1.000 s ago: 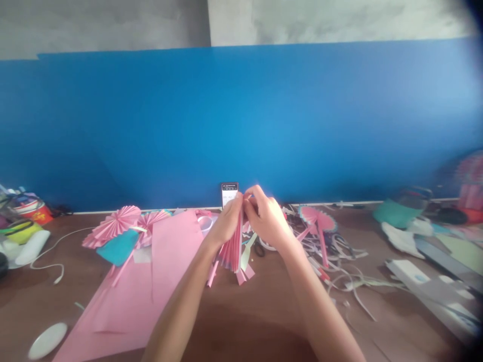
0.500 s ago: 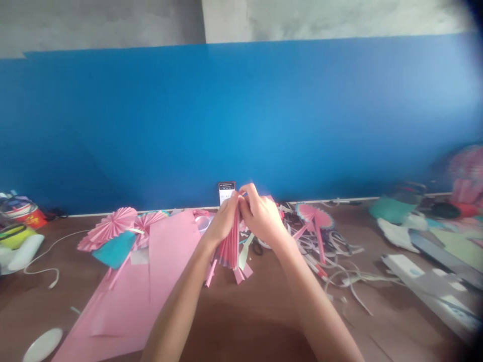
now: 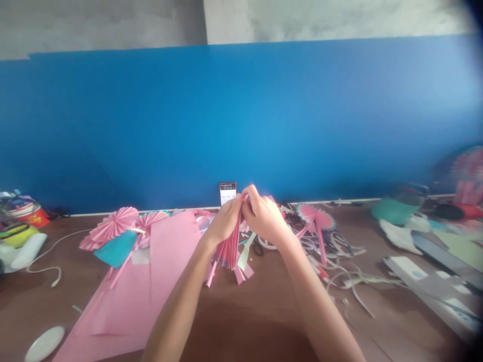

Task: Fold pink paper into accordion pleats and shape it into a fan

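Observation:
My left hand (image 3: 224, 222) and my right hand (image 3: 264, 217) meet at the middle of the brown table (image 3: 256, 322), both pinched on the top of a pleated pink paper fan (image 3: 229, 247) that hangs down between them. Its lower pleats spread just above the table. A large pink paper sheet (image 3: 143, 291) lies to the left of my left arm. A pale green strip (image 3: 244, 255) dangles under my right hand.
A phone (image 3: 227, 192) leans on the blue wall (image 3: 241, 120) behind my hands. Finished pink fans (image 3: 113, 226) and a teal piece (image 3: 116, 248) lie left. Paper strips and another fan (image 3: 317, 217) clutter the right. A white disc (image 3: 44, 343) sits at the front left.
The hands stay pinched on the folded fan and barely shift; the view wobbles slightly left and back.

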{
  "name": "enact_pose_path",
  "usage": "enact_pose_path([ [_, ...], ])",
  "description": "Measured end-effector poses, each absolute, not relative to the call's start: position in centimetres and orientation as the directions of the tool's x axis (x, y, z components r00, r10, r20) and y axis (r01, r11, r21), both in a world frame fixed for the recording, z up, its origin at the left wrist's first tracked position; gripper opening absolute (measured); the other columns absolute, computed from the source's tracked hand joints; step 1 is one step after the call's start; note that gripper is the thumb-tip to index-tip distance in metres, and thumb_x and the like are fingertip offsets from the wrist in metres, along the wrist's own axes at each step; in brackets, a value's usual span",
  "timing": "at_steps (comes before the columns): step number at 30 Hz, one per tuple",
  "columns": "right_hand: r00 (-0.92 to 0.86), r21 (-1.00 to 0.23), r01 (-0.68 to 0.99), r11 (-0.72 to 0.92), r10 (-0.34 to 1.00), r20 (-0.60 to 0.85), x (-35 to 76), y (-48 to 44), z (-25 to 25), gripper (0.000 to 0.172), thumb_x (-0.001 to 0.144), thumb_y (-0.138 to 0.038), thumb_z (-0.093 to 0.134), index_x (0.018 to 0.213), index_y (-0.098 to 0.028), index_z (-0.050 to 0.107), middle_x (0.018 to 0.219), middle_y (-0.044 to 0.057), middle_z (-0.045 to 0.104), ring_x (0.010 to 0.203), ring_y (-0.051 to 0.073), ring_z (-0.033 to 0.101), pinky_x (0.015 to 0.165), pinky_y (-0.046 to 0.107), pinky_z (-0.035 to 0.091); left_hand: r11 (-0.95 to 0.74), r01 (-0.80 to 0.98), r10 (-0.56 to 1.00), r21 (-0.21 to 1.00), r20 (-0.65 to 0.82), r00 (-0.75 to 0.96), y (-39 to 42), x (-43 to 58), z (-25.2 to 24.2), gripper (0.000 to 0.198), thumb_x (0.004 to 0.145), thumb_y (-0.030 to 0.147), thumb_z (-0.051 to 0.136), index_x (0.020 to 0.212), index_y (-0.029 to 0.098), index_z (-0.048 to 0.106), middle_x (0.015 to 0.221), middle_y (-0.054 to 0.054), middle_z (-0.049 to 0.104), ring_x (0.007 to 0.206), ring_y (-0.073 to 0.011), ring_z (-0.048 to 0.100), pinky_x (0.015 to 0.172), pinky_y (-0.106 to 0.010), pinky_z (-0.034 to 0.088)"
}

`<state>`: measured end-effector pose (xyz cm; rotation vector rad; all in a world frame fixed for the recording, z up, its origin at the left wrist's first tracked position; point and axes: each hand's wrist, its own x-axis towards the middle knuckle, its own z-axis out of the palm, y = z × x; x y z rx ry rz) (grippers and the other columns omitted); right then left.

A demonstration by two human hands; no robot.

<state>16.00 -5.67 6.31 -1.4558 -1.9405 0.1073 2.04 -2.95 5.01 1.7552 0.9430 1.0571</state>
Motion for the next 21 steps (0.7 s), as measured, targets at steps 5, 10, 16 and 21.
enact_pose_path([
  [5, -0.106, -0.43, 0.838, 0.337, 0.873, 0.477, 15.92, -5.69, 6.22, 0.014, 0.097, -0.029, 0.035, 0.105, -0.023, 0.045, 0.059, -0.002, 0.058, 0.049, 0.019, 0.05, 0.052, 0.025, 0.022, -0.358, 0.165, 0.882, 0.919, 0.274, 0.383, -3.09, 1.83, 5.47, 0.045, 0.096, 0.055, 0.044, 0.076, 0.018, 0.06, 0.067, -0.001, 0.056, 0.068, -0.0173, 0.054, 0.064, -0.027, 0.043],
  [10, -0.132, -0.389, 0.857, 0.338, 0.874, 0.467, 16.15, -5.84, 6.56, 0.013, 0.095, -0.029, 0.035, 0.101, -0.022, 0.045, 0.06, -0.002, 0.056, 0.048, 0.018, 0.045, 0.052, 0.026, 0.02, -0.36, 0.175, 0.873, 0.916, 0.265, 0.409, -3.26, 1.76, 5.49, 0.045, 0.097, 0.054, 0.043, 0.074, 0.018, 0.058, 0.066, -0.001, 0.058, 0.069, -0.0174, 0.055, 0.065, -0.027, 0.042],
  [16, -0.139, -0.401, 0.844, 0.357, 0.867, 0.478, 16.37, -6.16, 6.91, 0.011, 0.091, -0.026, 0.037, 0.099, -0.022, 0.044, 0.059, -0.003, 0.053, 0.047, 0.018, 0.044, 0.052, 0.026, 0.02, -0.324, 0.125, 0.894, 0.938, 0.26, 0.366, -3.79, 2.08, 5.77, 0.048, 0.095, 0.056, 0.043, 0.071, 0.018, 0.058, 0.066, -0.001, 0.06, 0.072, -0.0183, 0.057, 0.068, -0.027, 0.043],
  [21, -0.134, -0.45, 0.786, 0.424, 0.828, 0.545, 16.42, -5.75, 6.57, 0.012, 0.092, -0.025, 0.04, 0.101, -0.023, 0.047, 0.06, -0.004, 0.055, 0.048, 0.016, 0.046, 0.054, 0.025, 0.024, -0.261, -0.027, 0.906, 0.965, 0.255, 0.339, -3.44, 2.16, 5.61, 0.043, 0.092, 0.056, 0.053, 0.072, 0.018, 0.055, 0.065, 0.001, 0.055, 0.065, -0.0146, 0.052, 0.065, -0.025, 0.042],
])
